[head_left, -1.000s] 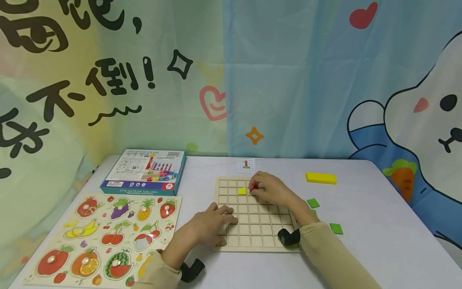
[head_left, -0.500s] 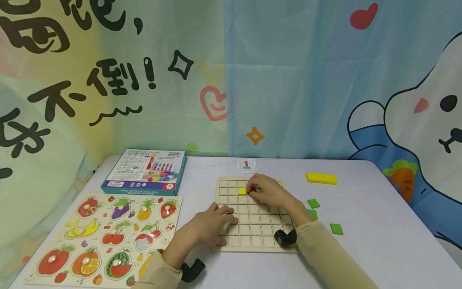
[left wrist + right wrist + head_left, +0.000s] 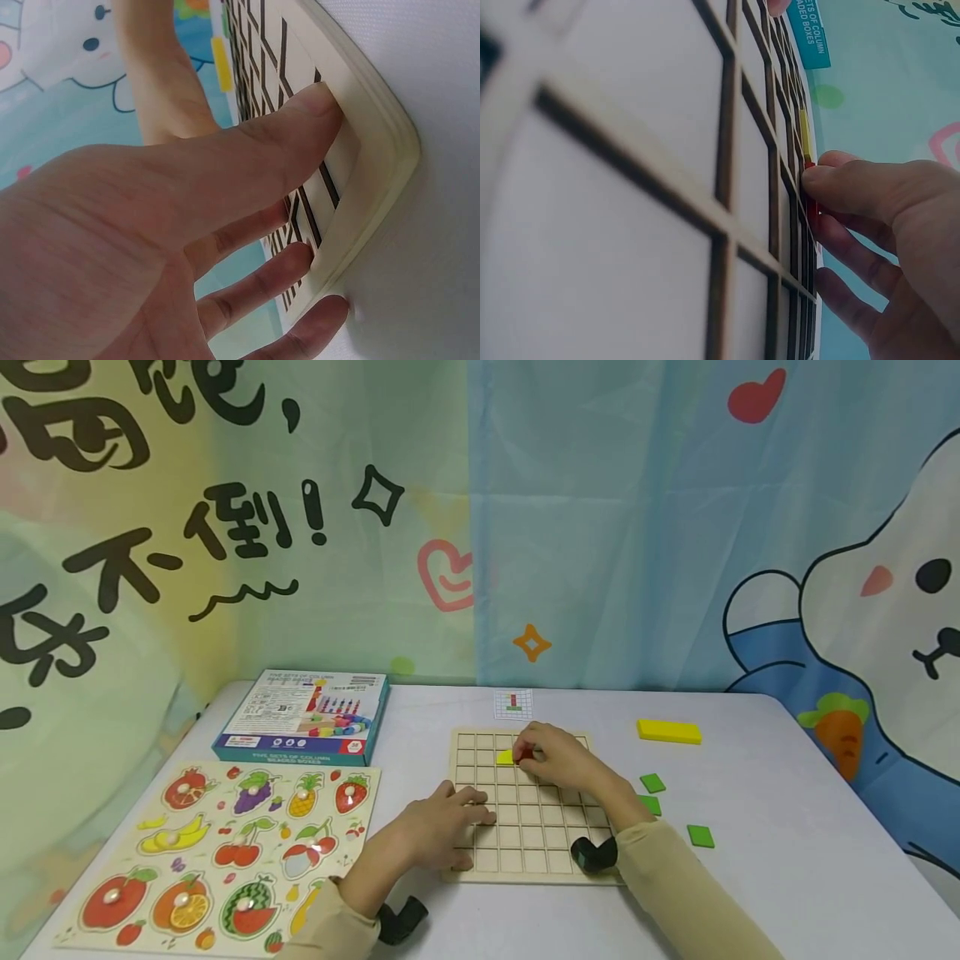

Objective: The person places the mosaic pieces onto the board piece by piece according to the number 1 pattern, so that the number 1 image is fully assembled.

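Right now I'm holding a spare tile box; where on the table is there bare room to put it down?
Bare table shows between the blue box and the grid board, and right of the green tiles below the yellow block. The fruit puzzle fills the left; both hands crowd the board.

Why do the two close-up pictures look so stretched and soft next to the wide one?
Head view: even, soft light, faint shadows, everything fairly sharp. Left wrist view: the left hand fills the frame, and the grid board tilts steeply away from the lens. Right wrist view: the nearest board cells loom huge and blurred; the right hand on the red piece looks clearer.
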Available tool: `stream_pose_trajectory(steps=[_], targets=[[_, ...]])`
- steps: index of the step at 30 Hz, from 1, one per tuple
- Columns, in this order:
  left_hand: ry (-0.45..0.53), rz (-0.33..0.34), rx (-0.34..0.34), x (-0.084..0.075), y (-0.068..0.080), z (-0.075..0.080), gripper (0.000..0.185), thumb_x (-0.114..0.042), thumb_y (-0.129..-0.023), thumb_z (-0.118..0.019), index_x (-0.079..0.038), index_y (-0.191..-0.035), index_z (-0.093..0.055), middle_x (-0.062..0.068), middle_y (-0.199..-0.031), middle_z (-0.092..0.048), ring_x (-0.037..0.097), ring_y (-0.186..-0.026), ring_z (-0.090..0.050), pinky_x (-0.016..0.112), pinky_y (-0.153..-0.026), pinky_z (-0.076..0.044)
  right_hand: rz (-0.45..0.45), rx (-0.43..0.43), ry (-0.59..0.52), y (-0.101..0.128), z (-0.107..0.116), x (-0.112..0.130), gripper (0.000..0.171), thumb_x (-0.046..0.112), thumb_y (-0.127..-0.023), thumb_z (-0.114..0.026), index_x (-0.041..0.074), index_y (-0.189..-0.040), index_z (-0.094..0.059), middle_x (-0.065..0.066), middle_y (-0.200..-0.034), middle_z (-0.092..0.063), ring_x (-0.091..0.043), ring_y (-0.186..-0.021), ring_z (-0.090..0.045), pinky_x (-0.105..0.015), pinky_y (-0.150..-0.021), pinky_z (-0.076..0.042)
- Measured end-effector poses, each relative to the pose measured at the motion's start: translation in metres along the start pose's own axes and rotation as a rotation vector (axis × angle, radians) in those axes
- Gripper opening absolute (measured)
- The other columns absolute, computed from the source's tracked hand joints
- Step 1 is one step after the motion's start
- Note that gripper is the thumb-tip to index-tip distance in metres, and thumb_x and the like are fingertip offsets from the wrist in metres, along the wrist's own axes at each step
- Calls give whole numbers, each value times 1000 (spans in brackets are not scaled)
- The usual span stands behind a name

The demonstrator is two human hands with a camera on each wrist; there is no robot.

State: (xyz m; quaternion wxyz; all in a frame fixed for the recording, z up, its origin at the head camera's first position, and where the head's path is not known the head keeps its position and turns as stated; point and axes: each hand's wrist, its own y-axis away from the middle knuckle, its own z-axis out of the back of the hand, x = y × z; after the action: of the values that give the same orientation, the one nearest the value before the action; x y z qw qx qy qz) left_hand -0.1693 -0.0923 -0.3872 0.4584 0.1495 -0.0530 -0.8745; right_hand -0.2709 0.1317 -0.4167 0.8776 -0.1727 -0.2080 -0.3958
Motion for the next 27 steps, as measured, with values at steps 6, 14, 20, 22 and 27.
stream_pose_trajectory(steps=[6, 14, 20, 22, 27], targets=[[7, 4, -1, 0, 0, -1, 54, -30, -77, -77, -29, -128, -58, -5, -141, -45, 18, -116, -42, 37, -73, -50, 4, 4, -16, 3, 1, 1, 4, 10, -89, -64, 11, -92, -66, -2, -99, -60, -18, -86, -54, -34, -79, -44], [2, 3, -5, 1, -1, -1, 54, -30, -77, -77, -29, -127, -58, -5, -141, -45, 19, -115, -42, 38, -71, -50, -30, -6, -53, 9, 5, 1, 6, 12, -89, -63, 13, -95, -65, -1, -103, -61, -19, -93, -56, -39, -85, -45], [17, 10, 0, 2, -1, -1, 55, -29, -77, -78, -29, -128, -58, -5, -141, -44, 20, -116, -42, 41, -72, -50, -82, -30, -86, 20, 13, -1, 9, 15, -91, -62, 13, -99, -64, 1, -104, -61, -18, -97, -58, -40, -87, -47], [25, 9, -4, 2, -1, -1, 55, -29, -76, -78, -29, -128, -59, -5, -141, -45, 20, -116, -42, 41, -72, -50, -97, -29, -91, 26, 14, -4, 9, 16, -91, -61, 14, -100, -64, 2, -103, -61, -16, -95, -57, -40, -85, -47], [67, 5, -21, 3, -1, -2, 53, -27, -75, -79, -28, -125, -60, -5, -140, -46, 20, -115, -42, 42, -73, -50, -114, -41, -99, 45, 18, -13, 10, 17, -92, -61, 14, -101, -64, 3, -102, -62, -14, -94, -57, -41, -88, -48]])
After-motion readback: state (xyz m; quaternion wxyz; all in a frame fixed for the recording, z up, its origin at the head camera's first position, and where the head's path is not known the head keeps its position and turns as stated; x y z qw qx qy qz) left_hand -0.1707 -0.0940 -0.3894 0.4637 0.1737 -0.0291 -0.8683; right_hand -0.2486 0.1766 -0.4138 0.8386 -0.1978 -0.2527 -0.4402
